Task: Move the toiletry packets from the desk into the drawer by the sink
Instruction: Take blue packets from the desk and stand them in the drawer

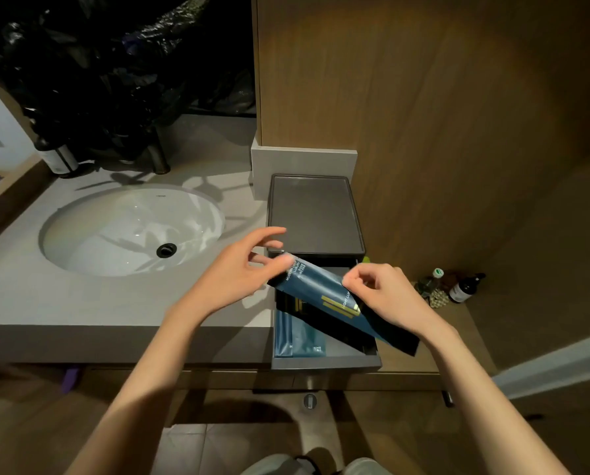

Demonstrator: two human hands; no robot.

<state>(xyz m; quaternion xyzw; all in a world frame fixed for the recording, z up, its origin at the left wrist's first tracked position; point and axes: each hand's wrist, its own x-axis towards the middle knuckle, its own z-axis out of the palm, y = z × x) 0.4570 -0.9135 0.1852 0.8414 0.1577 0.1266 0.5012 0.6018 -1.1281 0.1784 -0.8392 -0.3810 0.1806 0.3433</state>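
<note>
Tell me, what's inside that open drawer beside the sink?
Some teal packets lie flat at the front left of the drawer. The blue packet pinched by the right hand, with a black packet under it, covers most of the rest, so that part is hidden.

Left hand (239,272) and right hand (386,296) bare, forearms (143,382) bare too; pale grey trousers (269,466) at the knees.

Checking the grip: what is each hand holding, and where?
Right hand pinches the blue packet mid-length on its upper edge; left hand open beside its far end.
</note>
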